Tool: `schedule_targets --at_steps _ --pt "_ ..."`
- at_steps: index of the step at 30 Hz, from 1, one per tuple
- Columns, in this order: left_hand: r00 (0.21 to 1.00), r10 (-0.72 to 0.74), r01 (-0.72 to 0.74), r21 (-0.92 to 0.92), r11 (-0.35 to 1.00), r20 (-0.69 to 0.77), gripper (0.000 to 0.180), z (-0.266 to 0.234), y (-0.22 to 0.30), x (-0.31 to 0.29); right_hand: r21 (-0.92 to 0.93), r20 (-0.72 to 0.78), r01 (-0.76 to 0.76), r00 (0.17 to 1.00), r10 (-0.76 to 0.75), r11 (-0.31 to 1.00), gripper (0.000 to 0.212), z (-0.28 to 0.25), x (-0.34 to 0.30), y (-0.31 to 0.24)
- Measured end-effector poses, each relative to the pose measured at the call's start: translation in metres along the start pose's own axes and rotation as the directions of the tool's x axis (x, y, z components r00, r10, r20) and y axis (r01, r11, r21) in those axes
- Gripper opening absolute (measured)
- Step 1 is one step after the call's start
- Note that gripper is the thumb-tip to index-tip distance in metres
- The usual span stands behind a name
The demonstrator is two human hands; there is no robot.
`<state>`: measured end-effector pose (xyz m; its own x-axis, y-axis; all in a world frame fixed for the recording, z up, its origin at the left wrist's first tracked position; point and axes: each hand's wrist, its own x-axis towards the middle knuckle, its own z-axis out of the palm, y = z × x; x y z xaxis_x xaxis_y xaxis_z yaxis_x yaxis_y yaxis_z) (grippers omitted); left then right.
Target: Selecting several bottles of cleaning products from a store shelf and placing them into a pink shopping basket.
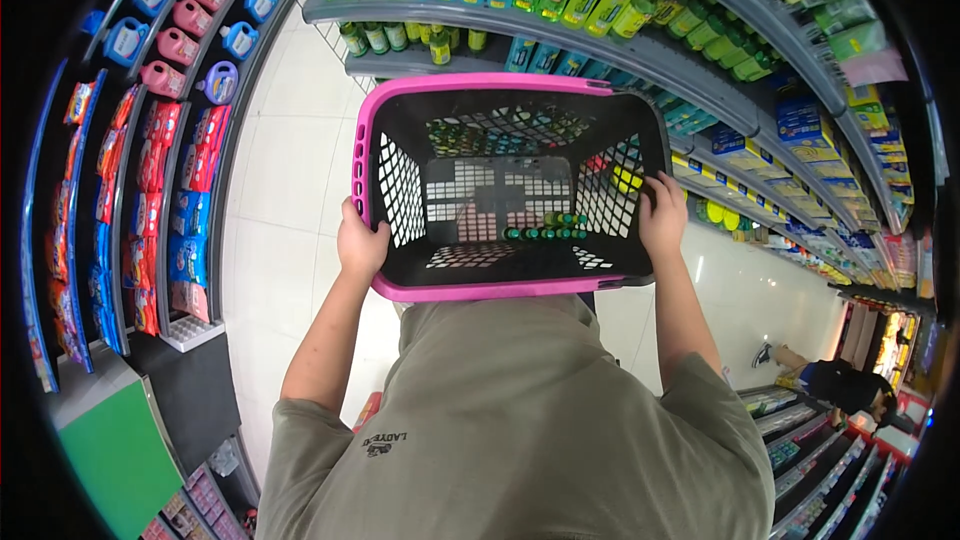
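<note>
The rectangular black plastic mesh basket with a pink rim is already lifted, the left hand gripping its left end and the right hand its right, well apart; a cluster of small green-topped items appears inside, and what remains cannot be told. It hangs before the olive cloth shirt, opening upward, long axis left to right

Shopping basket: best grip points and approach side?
Probably the rims of the shopping basket's two short ends, coming from outside, left and right. Its mouth faces the camera and its body runs longer left to right, so opposed end grips should balance it. The left hand and right hand grip those ends now.
</note>
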<state>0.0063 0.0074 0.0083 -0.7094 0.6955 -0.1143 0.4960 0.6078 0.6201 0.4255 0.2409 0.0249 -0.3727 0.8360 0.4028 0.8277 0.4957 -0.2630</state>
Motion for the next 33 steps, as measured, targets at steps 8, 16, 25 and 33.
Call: schedule_targets --at_steps 8,16,25,33 --pt "0.998 0.054 -0.054 0.009 0.999 -0.01 0.06 0.003 -0.005 0.003 0.035 0.266 -0.655 0.734 0.624 0.755 0.054 -0.005 -0.056 0.033" --pt "0.998 0.056 -0.056 -0.031 0.998 0.001 0.058 0.004 -0.007 0.004 -0.004 0.243 -0.643 0.742 0.625 0.766 0.048 -0.007 -0.052 0.029" --pt "0.997 0.076 -0.077 -0.028 0.997 -0.008 0.061 0.004 -0.008 0.005 -0.067 0.307 -0.66 0.7 0.645 0.748 0.053 -0.005 -0.048 0.032" --pt "0.998 0.064 -0.064 -0.034 0.997 0.006 0.065 0.005 -0.008 0.005 0.026 -0.227 -0.264 0.938 0.263 0.964 0.043 -0.038 0.059 -0.014"
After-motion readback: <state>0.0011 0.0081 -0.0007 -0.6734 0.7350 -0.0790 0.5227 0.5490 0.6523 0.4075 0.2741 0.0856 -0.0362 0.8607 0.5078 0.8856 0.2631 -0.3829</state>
